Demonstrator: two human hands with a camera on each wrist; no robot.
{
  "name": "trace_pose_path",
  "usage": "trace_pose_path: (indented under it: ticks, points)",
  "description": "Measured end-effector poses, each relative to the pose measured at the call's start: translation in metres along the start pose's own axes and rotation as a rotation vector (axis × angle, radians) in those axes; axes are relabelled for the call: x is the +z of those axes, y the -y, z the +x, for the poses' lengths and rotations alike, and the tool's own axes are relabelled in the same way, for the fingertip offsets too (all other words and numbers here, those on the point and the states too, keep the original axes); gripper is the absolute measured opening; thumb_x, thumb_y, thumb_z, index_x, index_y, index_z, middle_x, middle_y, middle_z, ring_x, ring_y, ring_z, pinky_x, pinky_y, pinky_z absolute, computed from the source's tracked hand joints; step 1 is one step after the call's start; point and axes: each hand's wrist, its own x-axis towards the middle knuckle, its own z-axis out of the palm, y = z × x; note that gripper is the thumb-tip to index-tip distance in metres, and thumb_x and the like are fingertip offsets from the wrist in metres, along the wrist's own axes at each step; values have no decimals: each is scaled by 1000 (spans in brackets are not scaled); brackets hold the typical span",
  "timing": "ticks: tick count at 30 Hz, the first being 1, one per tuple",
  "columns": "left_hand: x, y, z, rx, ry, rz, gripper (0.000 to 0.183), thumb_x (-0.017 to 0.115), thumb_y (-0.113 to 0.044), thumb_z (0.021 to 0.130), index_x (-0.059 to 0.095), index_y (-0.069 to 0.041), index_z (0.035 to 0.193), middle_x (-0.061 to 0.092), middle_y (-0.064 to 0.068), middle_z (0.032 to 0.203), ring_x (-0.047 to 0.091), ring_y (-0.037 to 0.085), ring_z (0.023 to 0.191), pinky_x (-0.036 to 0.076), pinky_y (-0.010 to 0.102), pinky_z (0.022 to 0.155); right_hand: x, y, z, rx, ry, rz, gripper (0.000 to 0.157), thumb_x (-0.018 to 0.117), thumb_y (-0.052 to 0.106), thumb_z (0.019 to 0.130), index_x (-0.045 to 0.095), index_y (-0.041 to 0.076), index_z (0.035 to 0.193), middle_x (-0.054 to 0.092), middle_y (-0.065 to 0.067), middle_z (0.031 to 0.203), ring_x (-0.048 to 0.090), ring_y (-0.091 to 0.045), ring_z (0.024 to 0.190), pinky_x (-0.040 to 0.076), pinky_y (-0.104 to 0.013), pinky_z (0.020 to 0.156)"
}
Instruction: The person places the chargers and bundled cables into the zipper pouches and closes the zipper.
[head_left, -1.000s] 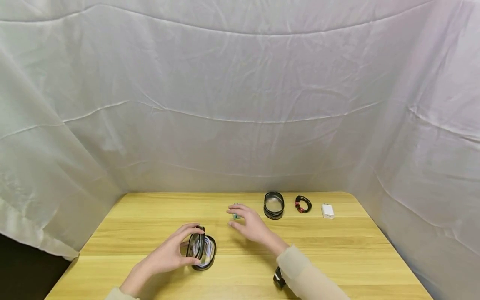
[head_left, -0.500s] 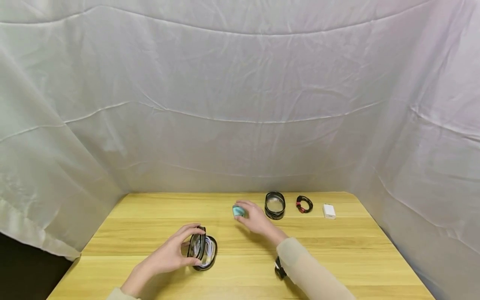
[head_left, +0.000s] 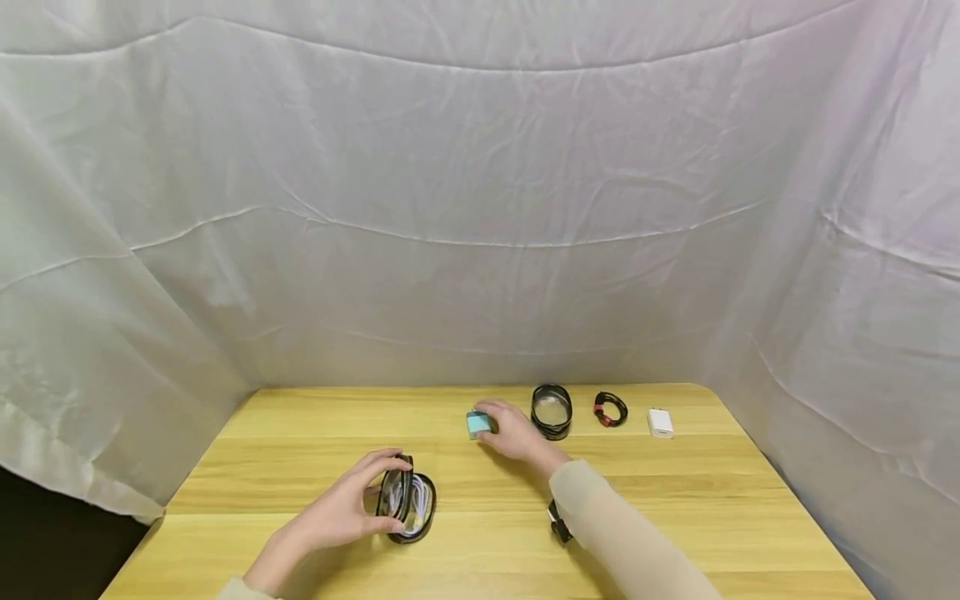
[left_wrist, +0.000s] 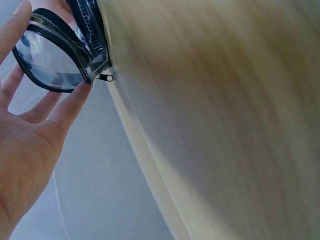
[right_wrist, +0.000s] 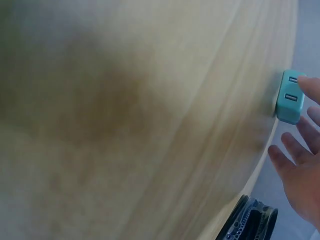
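My left hand (head_left: pixel 341 504) holds up the clear, black-edged lid (left_wrist: pixel 50 57) of a small round zip case between thumb and fingers. A coiled white cable (head_left: pixel 418 504) lies inside the case's lower half (head_left: pixel 429 523). In the left wrist view, a zipper pull (left_wrist: pixel 106 78) sticks out beside the fingertips. Farther back, my right hand (head_left: pixel 513 432) pinches the near-right side of a teal USB charger (head_left: pixel 477 424), thumb and fingers at its edges. Two USB ports show on the charger (right_wrist: pixel 289 100) in the right wrist view.
To the right of the right hand stands a second clear, black-edged case (head_left: pixel 551 412). A black cable coil with a red tie (head_left: pixel 611 409) and a white charger (head_left: pixel 661 422) lie farther right. A small black object (head_left: pixel 558 525) is partly hidden by the right sleeve.
My right hand has closed in on the teal charger, which first was mostly hidden beneath the fingers and now shows its top. The left hand keeps the case lid raised.
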Motion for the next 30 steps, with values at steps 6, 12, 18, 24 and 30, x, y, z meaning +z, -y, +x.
trace_pose_path:
  ticks: [6,12,18,24,30]
  points:
    - [0,-1,0,-7,-2,-5,77,92,-24,77,55,-14,144,36,18,160,41,45,142,50,51,107,2,-2,0,5,34,-33,55,76,14,96,58,4,146,55,-16,149,55,-37,134,47,-53,111]
    - [0,-3,0,2,-7,12,77,93,-24,76,56,-13,143,38,18,159,40,45,143,50,52,106,2,-3,0,0,19,-47,49,76,12,96,62,6,142,59,-13,142,60,-32,125,52,-49,106]
    - [-1,-5,0,-16,-1,4,76,93,-23,77,56,-13,143,37,18,160,40,45,143,50,52,106,1,-1,-2,0,8,-29,45,78,10,94,65,6,137,61,-11,134,62,-29,118,54,-46,103]
    - [-1,-6,1,-36,1,5,78,92,-25,77,56,-11,144,35,18,161,39,45,144,49,53,107,1,2,-4,28,13,-13,45,80,12,92,67,7,135,62,-9,126,63,-23,108,57,-40,94]
    - [0,-5,1,-38,3,10,76,92,-26,77,56,-18,143,35,19,161,40,45,144,49,53,107,-1,6,-7,54,24,-5,45,83,14,90,69,6,132,61,-9,123,61,-20,101,58,-35,88]
